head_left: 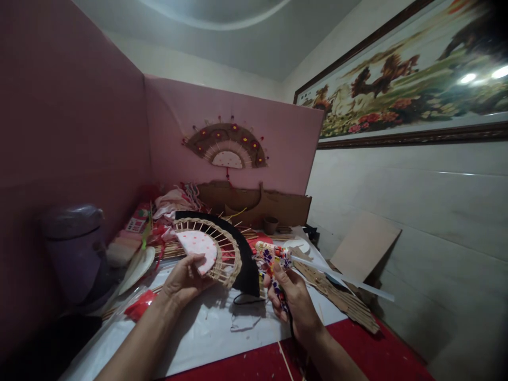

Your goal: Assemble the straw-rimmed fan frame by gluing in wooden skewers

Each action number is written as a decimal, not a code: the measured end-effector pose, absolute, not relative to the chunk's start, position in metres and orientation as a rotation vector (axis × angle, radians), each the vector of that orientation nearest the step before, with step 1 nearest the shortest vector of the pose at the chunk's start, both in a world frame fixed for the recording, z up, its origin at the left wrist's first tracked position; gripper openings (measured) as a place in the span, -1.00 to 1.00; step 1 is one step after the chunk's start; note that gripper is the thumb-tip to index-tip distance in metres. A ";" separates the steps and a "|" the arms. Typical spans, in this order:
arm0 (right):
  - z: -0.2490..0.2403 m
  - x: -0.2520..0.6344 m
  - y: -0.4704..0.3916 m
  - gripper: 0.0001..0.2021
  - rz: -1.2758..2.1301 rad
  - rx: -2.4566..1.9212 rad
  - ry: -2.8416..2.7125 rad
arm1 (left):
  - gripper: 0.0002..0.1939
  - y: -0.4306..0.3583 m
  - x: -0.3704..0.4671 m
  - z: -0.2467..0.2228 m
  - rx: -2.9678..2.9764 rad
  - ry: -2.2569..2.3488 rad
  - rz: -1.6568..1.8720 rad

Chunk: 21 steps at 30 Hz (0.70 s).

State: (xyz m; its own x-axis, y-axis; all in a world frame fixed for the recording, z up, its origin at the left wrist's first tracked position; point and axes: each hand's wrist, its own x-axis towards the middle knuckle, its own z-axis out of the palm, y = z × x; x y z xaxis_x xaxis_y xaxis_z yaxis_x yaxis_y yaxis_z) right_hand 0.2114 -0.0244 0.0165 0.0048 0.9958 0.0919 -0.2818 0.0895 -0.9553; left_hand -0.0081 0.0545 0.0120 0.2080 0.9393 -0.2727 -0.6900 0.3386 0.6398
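My left hand (188, 280) grips a handmade fan (228, 246) by its white, red-dotted half-round base, thumb on top. The fan has thin wooden ribs, woven cord bands and a black outer strip. In my right hand (291, 299) is a flower-patterned hot glue gun (272, 259), its nozzle pointing left toward the black strip. A translucent glue stick (349, 278) juts out from the back of the gun to the right. Whether the nozzle touches the fan I cannot tell.
A finished-looking fan (228, 145) hangs on the pink panel. Corrugated cardboard (341, 296) lies at right, near a small brown pot (270, 225). At left stand a lidded purple container (75, 254) and a white plate (137, 270). A red packet (139, 305) lies near my left forearm.
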 end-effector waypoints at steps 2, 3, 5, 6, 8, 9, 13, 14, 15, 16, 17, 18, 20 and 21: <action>0.016 0.210 -0.026 -0.55 1.286 -0.940 -1.069 | -0.81 0.057 -0.008 0.012 0.465 0.769 1.177; 0.016 0.209 -0.026 -0.55 1.290 -0.941 -1.087 | -0.81 0.057 -0.006 0.013 0.483 0.794 1.181; 0.015 0.207 -0.026 -0.54 1.284 -0.943 -1.120 | -0.82 0.055 0.000 0.013 0.510 0.826 1.198; 0.016 0.207 -0.026 -0.54 1.274 -0.943 -1.130 | -0.82 0.054 0.004 0.014 0.528 0.818 1.216; 0.018 0.207 -0.028 -0.53 1.239 -0.948 -1.133 | -0.80 0.052 0.011 0.015 0.561 0.778 1.267; 0.019 0.207 -0.029 -0.52 1.214 -0.957 -1.129 | -0.80 0.050 0.014 0.016 0.580 0.757 1.297; 0.022 0.208 -0.042 -0.51 1.157 -0.999 -1.109 | -0.82 0.042 0.023 0.025 0.610 0.706 1.448; 0.021 0.208 -0.047 -0.51 1.159 -1.014 -1.109 | -0.85 0.040 0.024 0.028 0.607 0.699 1.486; 0.020 0.208 -0.051 -0.51 1.167 -1.030 -1.113 | -0.88 0.037 0.026 0.031 0.605 0.689 1.521; 0.018 0.208 -0.054 -0.51 1.177 -1.045 -1.117 | -0.90 0.034 0.028 0.034 0.604 0.675 1.550; 0.016 0.207 -0.058 -0.50 1.188 -1.060 -1.119 | -0.91 0.032 0.029 0.036 0.605 0.660 1.573; 0.015 0.205 -0.060 -0.50 1.199 -1.071 -1.119 | -0.91 0.029 0.031 0.038 0.606 0.645 1.595; 0.012 0.201 -0.064 -0.50 1.212 -1.081 -1.104 | -0.88 0.024 0.035 0.042 0.599 0.621 1.643; 0.011 0.199 -0.066 -0.50 1.214 -1.085 -1.092 | -0.86 0.022 0.036 0.043 0.595 0.615 1.663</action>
State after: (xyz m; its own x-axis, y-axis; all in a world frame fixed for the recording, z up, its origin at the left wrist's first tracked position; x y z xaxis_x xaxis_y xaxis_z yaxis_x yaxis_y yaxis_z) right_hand 0.1988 -0.0659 0.0115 0.0428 0.9982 0.0426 -0.1476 0.0485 -0.9879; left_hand 0.0360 0.0225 0.0427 -0.1634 0.9852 0.0525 -0.7141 -0.1548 0.6827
